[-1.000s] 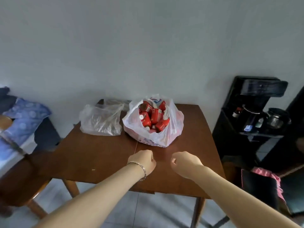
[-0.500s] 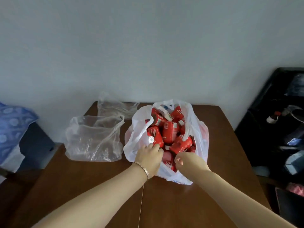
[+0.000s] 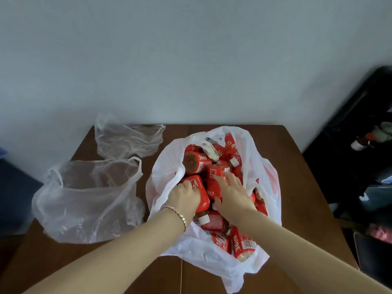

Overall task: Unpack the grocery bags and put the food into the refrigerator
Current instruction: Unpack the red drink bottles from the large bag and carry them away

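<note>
A white plastic grocery bag (image 3: 161,179) stands open on the brown wooden table (image 3: 297,187), filled with several small red-labelled bottles with white caps. Both my hands are inside the bag's mouth. My left hand (image 3: 185,197), with a bracelet at the wrist, curls its fingers round one red bottle (image 3: 199,187) near the bag's left rim. My right hand (image 3: 232,193) lies with spread fingers on top of another red bottle (image 3: 214,177) in the middle of the pile. The refrigerator is not in view.
Two clear plastic bags lie left of the full one: a large one (image 3: 84,200) at the table's left edge and a smaller one (image 3: 127,139) by the wall. A black stand (image 3: 360,149) with a small bottle stands to the right.
The view has closed in on the table. Both hands moved from fists above the table's front into the bag; the left now grips a bottle, the right spread open over another.
</note>
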Motion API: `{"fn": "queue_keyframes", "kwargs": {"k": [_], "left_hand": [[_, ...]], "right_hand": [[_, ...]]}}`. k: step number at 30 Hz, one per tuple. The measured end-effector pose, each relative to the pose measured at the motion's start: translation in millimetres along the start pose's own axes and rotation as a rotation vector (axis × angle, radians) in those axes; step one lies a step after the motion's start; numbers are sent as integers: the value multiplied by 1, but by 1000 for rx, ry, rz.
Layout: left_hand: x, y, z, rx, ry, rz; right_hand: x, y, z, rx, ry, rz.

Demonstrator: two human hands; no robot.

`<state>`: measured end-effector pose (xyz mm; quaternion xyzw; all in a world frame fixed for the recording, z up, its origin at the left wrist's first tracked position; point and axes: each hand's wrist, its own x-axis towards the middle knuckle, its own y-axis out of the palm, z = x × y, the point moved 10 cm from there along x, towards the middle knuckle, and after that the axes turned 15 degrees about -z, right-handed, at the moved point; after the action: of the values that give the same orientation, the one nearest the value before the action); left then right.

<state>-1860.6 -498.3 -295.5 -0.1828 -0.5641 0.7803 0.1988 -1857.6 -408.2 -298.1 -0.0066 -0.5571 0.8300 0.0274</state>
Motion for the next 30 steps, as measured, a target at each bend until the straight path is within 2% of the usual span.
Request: {"fn": "queue_keyframes", "kwargs": {"k": [3,7,10,15,18,20,22,25,27,30], "left_hand": [[-5,-8,9,-30,-32,-106],[-14,-15,16,-194,-52,-311],[-22,-29,17,-249,-77,-414],[-39,-72,31,-390,-119,-614],[-42,-63,34,-501,-192,-591],[-39,-52,31,-527,-231,-505],[-38,-38,26,-518,-276,-420],[-37,-42,19,-491,-295,-396],[-40,-48,12,-557,-265,-382],[-50,-68,7,-644,-223,-464]], "right_hand": [[41,19,-9,-85,13,45],[73,50,-41,40,256,146],[81,47,-49,212,355,64],[64,8,-44,357,339,-116],[41,-27,-37,440,245,-225],[26,-50,-42,588,238,-265],[11,-62,-56,817,359,-241],[-13,-52,-75,1160,658,-109],[-29,-41,-79,1246,801,-15],[-54,-22,-73,1325,984,111]]}}
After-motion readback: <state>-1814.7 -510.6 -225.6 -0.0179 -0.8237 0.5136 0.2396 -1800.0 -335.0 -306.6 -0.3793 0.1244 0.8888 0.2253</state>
